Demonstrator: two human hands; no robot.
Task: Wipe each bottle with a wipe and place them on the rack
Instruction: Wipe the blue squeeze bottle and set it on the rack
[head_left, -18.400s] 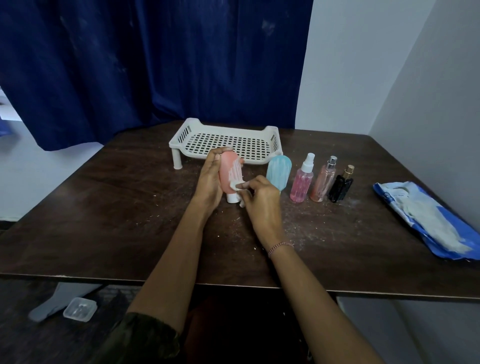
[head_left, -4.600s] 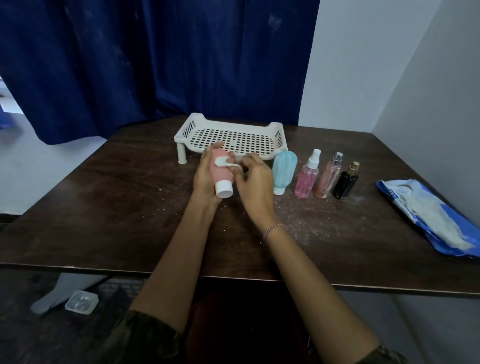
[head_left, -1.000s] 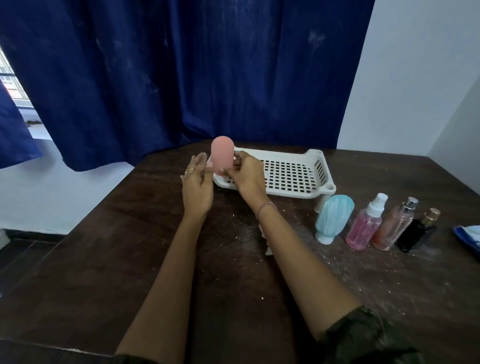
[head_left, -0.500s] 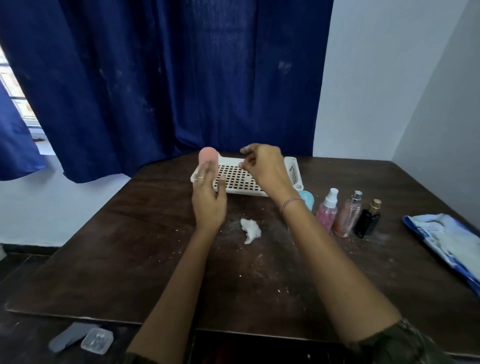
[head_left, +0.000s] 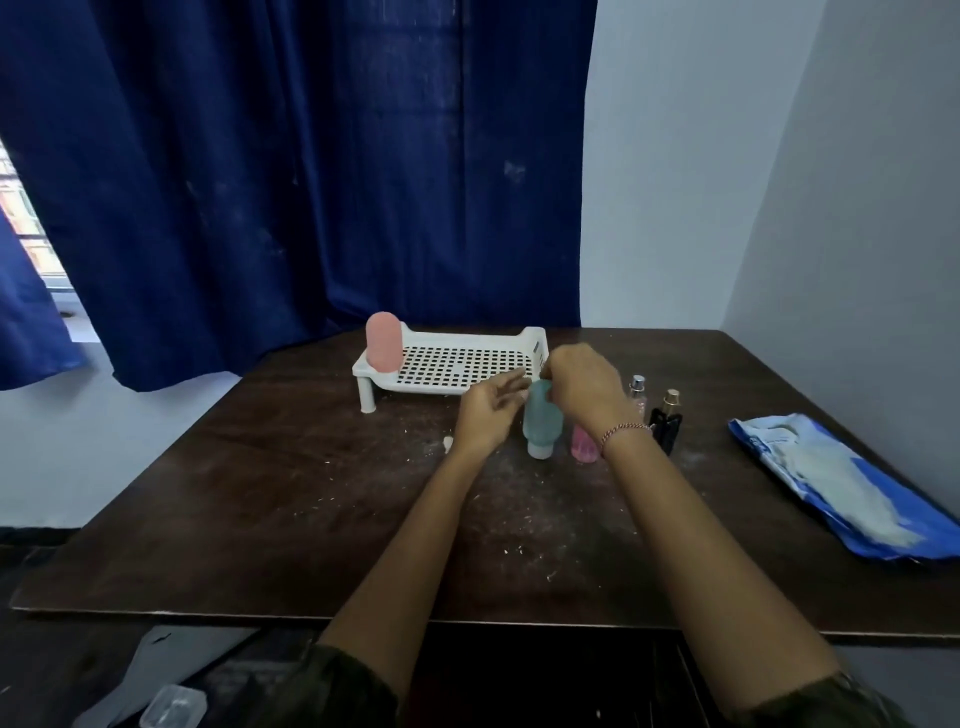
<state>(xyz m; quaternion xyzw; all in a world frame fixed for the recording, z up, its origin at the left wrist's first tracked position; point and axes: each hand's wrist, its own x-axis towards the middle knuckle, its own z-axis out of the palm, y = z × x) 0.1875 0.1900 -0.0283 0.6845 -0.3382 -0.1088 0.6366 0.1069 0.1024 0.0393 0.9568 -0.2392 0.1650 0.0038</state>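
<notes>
Teal rounded bottle (head_left: 543, 426), cap down, pinched by the right hand (head_left: 582, 384); left hand (head_left: 488, 415) spread beside.

One view only: wide-angle head cam. It sits above the near edge of the dark table (head_left: 260, 519) and looks forward and down. Blue curtain (head_left: 260, 182) at 12 o'clock, wall corner (head_left: 769, 182) at 2. The person's forearms (head_left: 415, 545) enter from 6 o'clock. White rack (head_left: 452, 364) mid-range, near frame centre, at the table's far side.
</notes>
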